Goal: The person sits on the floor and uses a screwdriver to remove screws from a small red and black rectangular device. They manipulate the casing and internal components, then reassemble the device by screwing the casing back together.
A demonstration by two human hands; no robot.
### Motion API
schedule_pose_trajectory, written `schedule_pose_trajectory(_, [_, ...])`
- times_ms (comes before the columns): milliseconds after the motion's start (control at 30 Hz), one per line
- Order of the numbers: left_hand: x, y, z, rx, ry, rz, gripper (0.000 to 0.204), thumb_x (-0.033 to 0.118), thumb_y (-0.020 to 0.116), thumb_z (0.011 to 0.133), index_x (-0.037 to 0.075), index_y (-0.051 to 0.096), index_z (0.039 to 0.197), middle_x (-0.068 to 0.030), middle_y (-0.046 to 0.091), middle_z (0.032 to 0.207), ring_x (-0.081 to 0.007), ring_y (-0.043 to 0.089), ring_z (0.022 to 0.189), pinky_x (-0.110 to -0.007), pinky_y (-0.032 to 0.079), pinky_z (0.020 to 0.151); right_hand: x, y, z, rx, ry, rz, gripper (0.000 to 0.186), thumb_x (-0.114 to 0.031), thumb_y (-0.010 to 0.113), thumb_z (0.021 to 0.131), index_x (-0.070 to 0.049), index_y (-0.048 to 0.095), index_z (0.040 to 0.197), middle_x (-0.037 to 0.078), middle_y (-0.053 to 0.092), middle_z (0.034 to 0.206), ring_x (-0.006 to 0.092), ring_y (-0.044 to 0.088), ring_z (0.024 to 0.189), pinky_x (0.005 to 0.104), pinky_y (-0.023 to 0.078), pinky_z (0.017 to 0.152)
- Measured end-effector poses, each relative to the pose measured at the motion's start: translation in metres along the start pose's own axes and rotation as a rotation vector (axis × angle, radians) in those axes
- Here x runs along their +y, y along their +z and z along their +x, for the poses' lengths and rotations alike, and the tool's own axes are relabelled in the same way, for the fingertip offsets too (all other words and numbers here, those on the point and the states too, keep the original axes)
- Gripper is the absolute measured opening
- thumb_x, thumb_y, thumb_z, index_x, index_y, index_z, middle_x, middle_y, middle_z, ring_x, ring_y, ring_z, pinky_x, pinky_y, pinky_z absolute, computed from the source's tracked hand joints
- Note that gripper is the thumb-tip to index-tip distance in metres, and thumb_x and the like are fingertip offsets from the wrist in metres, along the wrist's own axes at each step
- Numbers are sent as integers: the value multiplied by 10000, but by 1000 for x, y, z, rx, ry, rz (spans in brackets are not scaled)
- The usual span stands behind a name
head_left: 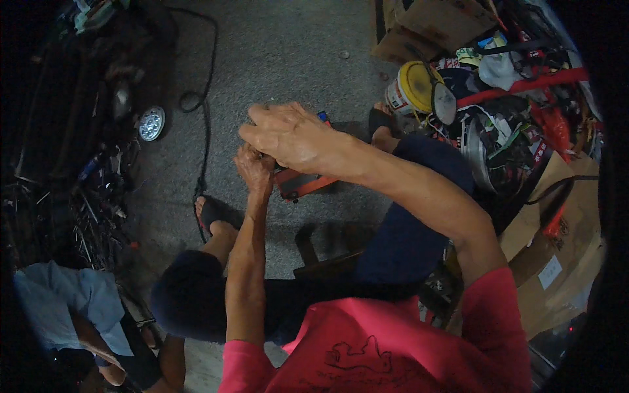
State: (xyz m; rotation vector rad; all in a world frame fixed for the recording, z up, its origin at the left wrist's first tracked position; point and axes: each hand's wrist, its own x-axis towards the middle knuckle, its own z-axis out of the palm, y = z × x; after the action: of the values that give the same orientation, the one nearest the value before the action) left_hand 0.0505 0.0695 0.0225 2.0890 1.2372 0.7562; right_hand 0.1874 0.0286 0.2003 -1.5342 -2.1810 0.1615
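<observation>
1. Right hand (288,134): fingers bent, overlapping the left hand (254,169).
2. Left hand: fingers curled; cannot tell what either hand grips.
3. Orange object (306,186): beneath the hands, partly hidden.
4. Yellow-lidded bucket (414,85): beside the right foot (382,131).

Black cable (208,124) on grey floor (282,59)

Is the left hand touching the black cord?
Apart. The head view shows grey floor between the left hand and the black cord.

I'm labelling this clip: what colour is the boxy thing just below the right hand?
The boxy thing is orange-red with dark parts, seen in the head view.
</observation>
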Motion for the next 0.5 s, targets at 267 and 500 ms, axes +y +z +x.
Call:
schedule_pose_trajectory(267, [-2, -5, 4, -17, 5, 0, 156, 131, 661, 741, 79, 709, 880, -88, 628, 814, -295, 561, 848, -422, 414, 754, 7, -6, 13, -99, 187, -129, 209, -70, 623, 755, 22, 596, 940, 205, 628, 922, 370, 648, 886, 441, 538, 736])
schedule_pose_trajectory(500, [-5, 1, 6, 42, 95, 75, 196, 84, 674, 722, 46, 724, 908, -145, 660, 815, -315, 591, 826, -414, 468, 744, 5, -15, -5, -126, 332, -72, 237, -79, 667, 720, 21, 620, 930, 221, 655, 916, 400, 646, 909, 499, 490, 806])
